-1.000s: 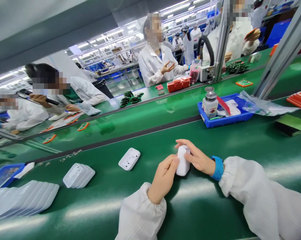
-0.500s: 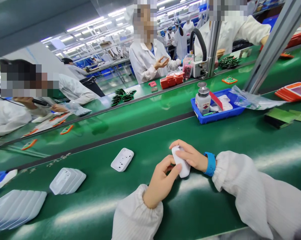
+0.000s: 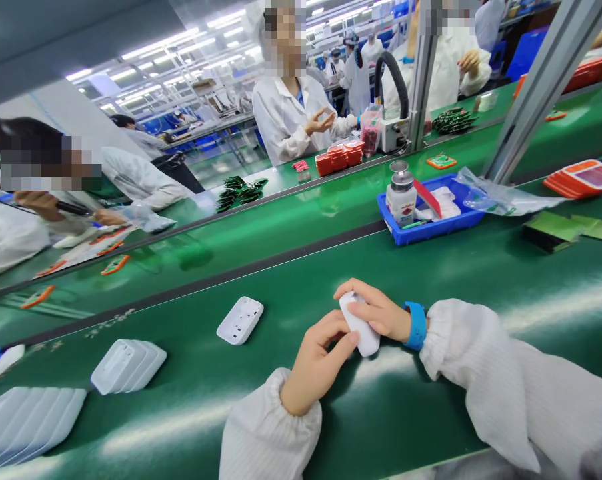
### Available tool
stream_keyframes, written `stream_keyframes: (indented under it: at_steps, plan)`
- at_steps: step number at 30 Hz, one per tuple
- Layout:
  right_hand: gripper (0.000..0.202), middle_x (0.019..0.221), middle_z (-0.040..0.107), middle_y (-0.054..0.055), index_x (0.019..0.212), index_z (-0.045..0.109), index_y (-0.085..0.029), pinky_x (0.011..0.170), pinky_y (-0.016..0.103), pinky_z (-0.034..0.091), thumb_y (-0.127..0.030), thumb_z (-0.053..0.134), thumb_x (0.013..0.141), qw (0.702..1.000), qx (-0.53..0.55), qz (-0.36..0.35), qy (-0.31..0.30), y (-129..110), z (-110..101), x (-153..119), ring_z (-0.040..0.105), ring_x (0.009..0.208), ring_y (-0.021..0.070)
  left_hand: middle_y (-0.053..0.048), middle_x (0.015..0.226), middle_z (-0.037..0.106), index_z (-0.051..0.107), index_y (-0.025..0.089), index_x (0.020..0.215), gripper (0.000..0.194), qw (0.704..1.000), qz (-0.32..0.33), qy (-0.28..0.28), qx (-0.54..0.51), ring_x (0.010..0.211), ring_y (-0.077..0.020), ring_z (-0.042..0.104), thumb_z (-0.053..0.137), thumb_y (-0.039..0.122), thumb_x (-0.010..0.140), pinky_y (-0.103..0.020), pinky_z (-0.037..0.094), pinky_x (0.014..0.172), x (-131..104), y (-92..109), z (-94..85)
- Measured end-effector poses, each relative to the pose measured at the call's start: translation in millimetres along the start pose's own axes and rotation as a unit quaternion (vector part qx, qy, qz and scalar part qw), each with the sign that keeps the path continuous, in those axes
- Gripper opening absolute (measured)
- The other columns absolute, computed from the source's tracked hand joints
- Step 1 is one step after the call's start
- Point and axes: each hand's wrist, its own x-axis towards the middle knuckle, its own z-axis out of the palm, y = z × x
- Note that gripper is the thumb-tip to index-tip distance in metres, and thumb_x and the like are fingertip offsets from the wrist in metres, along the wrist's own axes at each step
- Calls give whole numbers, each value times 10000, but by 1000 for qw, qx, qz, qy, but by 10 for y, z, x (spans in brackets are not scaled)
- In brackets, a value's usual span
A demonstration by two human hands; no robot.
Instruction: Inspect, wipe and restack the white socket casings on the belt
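A white plastic casing [image 3: 367, 339] is held tilted just above the green bench, between both hands. My left hand [image 3: 319, 360] grips its near left side with thumb and fingers. Wearing a blue wristband, my right hand [image 3: 383, 312] wraps over its top and right side. The casing's inner side is turned away from view. To the left, a single open white shell [image 3: 240, 321] with small holes lies on the bench. Farther left is a short stack of white shells [image 3: 129, 367], and a longer leaning row of white shells [image 3: 28, 427] stands at the lower left.
A blue tray [image 3: 433, 230] with a pump bottle [image 3: 401, 197] and cloth stands behind my hands. Green pieces [image 3: 555, 231] and orange-framed parts [image 3: 581, 179] lie to the right. Beyond a dark rail, a green belt [image 3: 281, 223] carries orange-edged boards. Co-workers in white coats sit opposite.
The view has shifted slightly, so most things sit a little farther left. Both hands keep their hold on the casing. A co-worker at the upper right has drawn an arm back.
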Motion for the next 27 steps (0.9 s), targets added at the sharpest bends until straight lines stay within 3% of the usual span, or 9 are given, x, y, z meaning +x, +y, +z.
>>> stream_keyframes:
  at_steps: [9, 27]
  plan:
    - [315, 706, 445, -15, 984, 492, -146, 502, 243, 322, -422, 468, 836, 1000, 7, 2, 12, 47, 34, 0, 393, 544, 127, -46, 856, 571, 640, 166, 731, 192, 1000, 14, 1, 19, 808, -157, 510, 554, 285, 854, -261, 382, 706, -6, 27, -2]
    - [305, 745, 451, -4, 990, 495, -165, 540, 254, 334, -434, 472, 848, 1000, -12, -12, 13, 51, 26, -4, 415, 598, 143, -30, 827, 565, 611, 167, 710, 188, 998, 30, 9, 46, 770, -139, 501, 540, 265, 854, -256, 382, 705, -1, 15, -10]
